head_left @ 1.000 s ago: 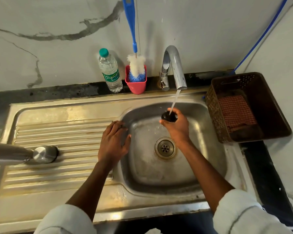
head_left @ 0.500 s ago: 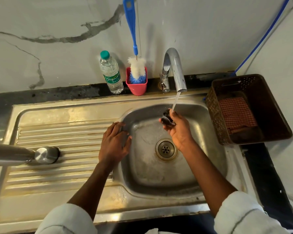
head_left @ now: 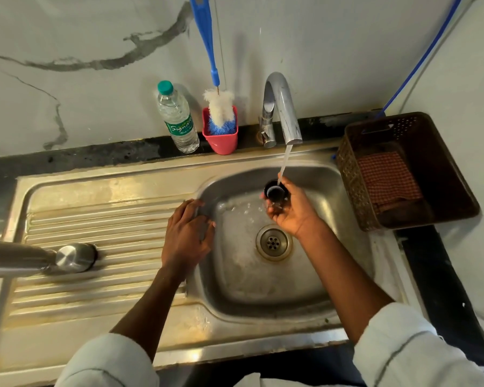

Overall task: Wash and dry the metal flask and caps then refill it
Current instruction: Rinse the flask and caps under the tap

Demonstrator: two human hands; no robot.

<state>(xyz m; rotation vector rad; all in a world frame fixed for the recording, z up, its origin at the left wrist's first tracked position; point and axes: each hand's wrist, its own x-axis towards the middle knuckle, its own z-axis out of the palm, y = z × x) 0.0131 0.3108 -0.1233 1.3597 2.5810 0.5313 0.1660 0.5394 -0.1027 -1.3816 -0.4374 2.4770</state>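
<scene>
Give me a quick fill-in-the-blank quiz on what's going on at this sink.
1. The right hand holds a dark cap under the running ____.
2. The left hand rests on the sink's ____.
3. The bottle brush stands in a ____ cup.
4. The checked cloth lies inside the brown ____.

Missing: tap; rim; pink; basket

At 1 o'clock of the drain (head_left: 273, 242), the right hand (head_left: 292, 209) holds a dark cap (head_left: 274, 190), open side up, under the tap (head_left: 282, 110) stream. The left hand (head_left: 186, 236) rests flat on the sink (head_left: 101, 191) basin's 9 o'clock rim. The flask (head_left: 37, 258) lies at far 9 o'clock.
</scene>
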